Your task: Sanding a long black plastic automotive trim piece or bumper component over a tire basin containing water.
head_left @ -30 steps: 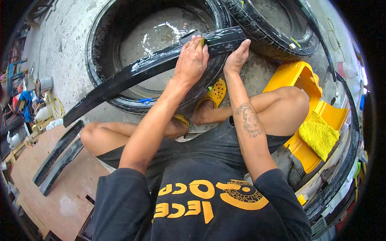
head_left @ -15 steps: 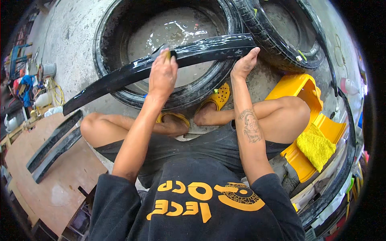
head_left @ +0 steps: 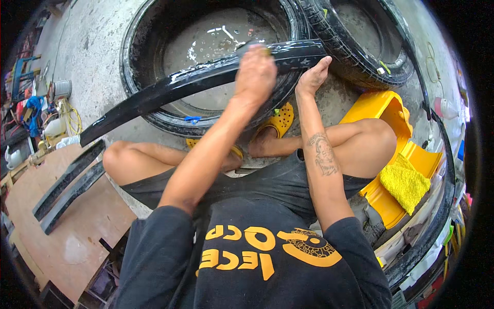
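Note:
A long, glossy black curved trim strip [head_left: 198, 82], wet with whitish suds on top, lies across a big black tire [head_left: 135, 67]. My left hand [head_left: 256, 74] presses on its upper face right of the middle, smeared by motion. Its fingers are closed over a small pad, dark with a yellowish part, mostly hidden under them. At the strip's right end, my right hand [head_left: 314, 77] grips the lower edge, thumb up at the corner and the other fingers partly hidden. The strip's left end hangs beyond the tire, above my left knee.
A second tire [head_left: 350, 56] leans at upper right. Yellow curved panels [head_left: 378, 110] with a yellow cloth [head_left: 405, 185] lie right of my knee. Two dark strips [head_left: 69, 180] rest on a brown board [head_left: 98, 221] at left. A clear bottle [head_left: 445, 109] stands far right.
My left hand has slid right along the trim strip with the pad, toward my right hand. My right hand keeps its hold at the strip's end, and the strip has barely shifted.

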Demonstrator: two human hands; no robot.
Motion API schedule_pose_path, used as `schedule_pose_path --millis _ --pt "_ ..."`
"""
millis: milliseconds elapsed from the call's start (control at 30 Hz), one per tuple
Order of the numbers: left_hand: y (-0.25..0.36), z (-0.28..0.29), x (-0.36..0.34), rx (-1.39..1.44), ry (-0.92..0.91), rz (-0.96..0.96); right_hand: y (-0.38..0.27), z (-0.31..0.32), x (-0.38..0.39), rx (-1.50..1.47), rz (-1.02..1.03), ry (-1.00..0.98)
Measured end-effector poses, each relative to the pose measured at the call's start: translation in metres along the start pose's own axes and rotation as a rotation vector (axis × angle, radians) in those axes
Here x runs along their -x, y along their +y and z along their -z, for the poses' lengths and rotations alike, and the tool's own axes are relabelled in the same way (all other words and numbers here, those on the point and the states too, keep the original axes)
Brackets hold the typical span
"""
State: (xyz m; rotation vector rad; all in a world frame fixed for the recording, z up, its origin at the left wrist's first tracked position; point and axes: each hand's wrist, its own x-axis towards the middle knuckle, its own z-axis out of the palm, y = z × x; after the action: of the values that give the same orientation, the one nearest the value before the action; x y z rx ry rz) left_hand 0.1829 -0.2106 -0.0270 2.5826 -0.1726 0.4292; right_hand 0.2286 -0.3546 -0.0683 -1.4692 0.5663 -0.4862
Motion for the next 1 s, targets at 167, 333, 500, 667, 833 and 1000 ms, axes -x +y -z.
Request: schedule_pose_path --millis 167,333,500,667,833,1000 --pt "-0.030 0.034 0.023 0.146 -0.115 0.077 0.024 0.012 -0.016 -0.041 0.063 0.045" --pt "0.007 -0.013 -0.006 0.002 0.030 -0.104 0.020 -0.001 -0.012 0.079 0.115 0.107" --pt "-0.002 0.003 0.003 0.044 -0.091 -0.131 0.014 0.013 -0.013 0.053 -0.035 0.009" --pt "-0.018 -0.001 0.016 -0.167 -0.066 0.023 0.003 0.003 -0.004 0.014 0.031 0.002" --pt "0.003 -0.005 0.001 0.025 -0.058 -0.091 0.000 0.011 -0.002 0.085 0.018 -0.023" --pt "-0.048 0.052 0.039 -0.086 0.034 0.121 0.012 0.012 -0.010 -0.023 -0.021 -0.035"
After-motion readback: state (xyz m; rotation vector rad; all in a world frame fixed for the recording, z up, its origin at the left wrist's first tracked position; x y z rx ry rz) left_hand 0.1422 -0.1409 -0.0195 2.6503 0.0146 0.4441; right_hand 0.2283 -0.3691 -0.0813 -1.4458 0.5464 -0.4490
